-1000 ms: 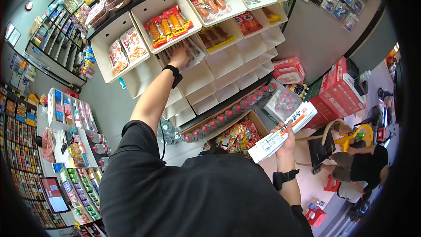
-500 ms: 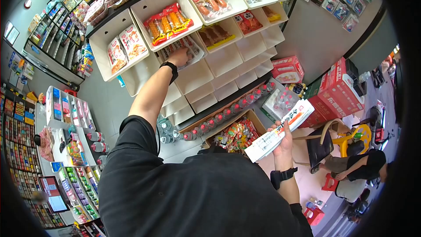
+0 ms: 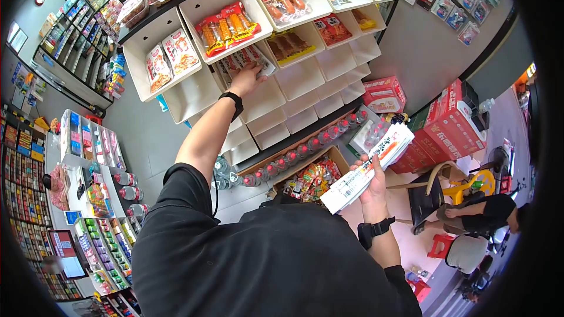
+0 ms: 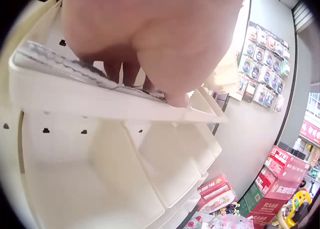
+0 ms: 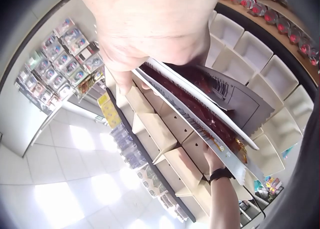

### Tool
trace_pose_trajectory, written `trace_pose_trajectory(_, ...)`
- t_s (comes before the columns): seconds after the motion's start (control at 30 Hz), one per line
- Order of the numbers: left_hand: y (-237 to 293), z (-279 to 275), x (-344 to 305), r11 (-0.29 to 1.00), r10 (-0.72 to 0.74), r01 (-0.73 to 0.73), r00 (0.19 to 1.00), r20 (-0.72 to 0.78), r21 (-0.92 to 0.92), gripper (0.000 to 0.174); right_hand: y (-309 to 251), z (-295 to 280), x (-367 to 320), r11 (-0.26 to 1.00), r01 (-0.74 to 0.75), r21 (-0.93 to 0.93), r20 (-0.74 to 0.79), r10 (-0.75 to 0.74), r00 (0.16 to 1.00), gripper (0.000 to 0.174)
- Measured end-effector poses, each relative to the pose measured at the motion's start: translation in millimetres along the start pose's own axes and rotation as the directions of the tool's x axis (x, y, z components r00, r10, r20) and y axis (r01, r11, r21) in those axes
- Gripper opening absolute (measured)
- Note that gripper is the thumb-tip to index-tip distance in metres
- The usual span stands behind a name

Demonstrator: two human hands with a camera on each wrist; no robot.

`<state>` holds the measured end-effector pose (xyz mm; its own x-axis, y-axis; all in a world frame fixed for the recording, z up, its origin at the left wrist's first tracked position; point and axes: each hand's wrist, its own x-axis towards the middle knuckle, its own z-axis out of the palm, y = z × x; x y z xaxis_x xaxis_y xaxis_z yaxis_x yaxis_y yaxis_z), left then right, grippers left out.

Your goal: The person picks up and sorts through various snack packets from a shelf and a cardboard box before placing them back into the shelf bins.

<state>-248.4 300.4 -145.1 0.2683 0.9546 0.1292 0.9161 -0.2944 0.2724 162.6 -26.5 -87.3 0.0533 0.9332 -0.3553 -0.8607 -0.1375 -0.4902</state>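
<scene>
In the head view my left hand (image 3: 245,79) reaches into a white bin in the second row and touches the flat printed packets (image 3: 238,60) lying there. From the left wrist view, the fingers of the left hand (image 4: 150,44) point down onto the packets (image 4: 75,69), with the thumb at the bin's front rim. My right hand (image 3: 373,188) grips a small stack of white snack packets (image 3: 364,170), held out to the right of my body. The right wrist view shows these packets (image 5: 200,114) fanned slightly apart, dark red food showing inside.
Other bins hold sausage packs (image 3: 285,7), red-and-yellow packs (image 3: 229,29) and white-and-red packets (image 3: 179,50). Below stand a row of red-capped bottles (image 3: 294,158) and a carton of small snacks (image 3: 311,179). Red boxes (image 3: 449,120) and a chair (image 3: 426,194) stand right. A person (image 3: 493,214) sits beyond.
My left hand has drawn slightly back towards the bin's front, so more of the packets shows. The right hand has shifted a little left with its stack.
</scene>
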Motion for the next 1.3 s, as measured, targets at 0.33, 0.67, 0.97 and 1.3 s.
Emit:
trace_pose_trajectory(0.33, 230, -69, -117, 0.778, 0.373, -0.235, 0.919, 0.128, -0.582, 0.036, 13, -27, 23, 0.996, -0.058, 0.06, 0.025, 0.057, 0.998, 0.036)
trace_pose_trajectory(0.67, 307, -36, -176, 0.763, 0.313, 0.001, 0.875, 0.37, -0.647, 0.043, 3, -29, 24, 0.994, 0.035, 0.099, 0.071, -0.042, 0.997, 0.05)
trace_pose_trajectory(0.97, 263, -39, -176, 0.551, 0.302, 0.151, 0.881, 0.364, -0.821, 0.031, 1, -30, 27, 0.992, 0.014, 0.125, 0.006, -0.015, 1.0, 0.03)
trace_pose_trajectory(1.3, 101, -10, -162, -0.104, -0.373, 0.322, 0.864, 0.337, -0.941, 0.023, -18, -55, 11, 0.994, 0.103, 0.044, -0.19, -0.093, 0.977, 0.026)
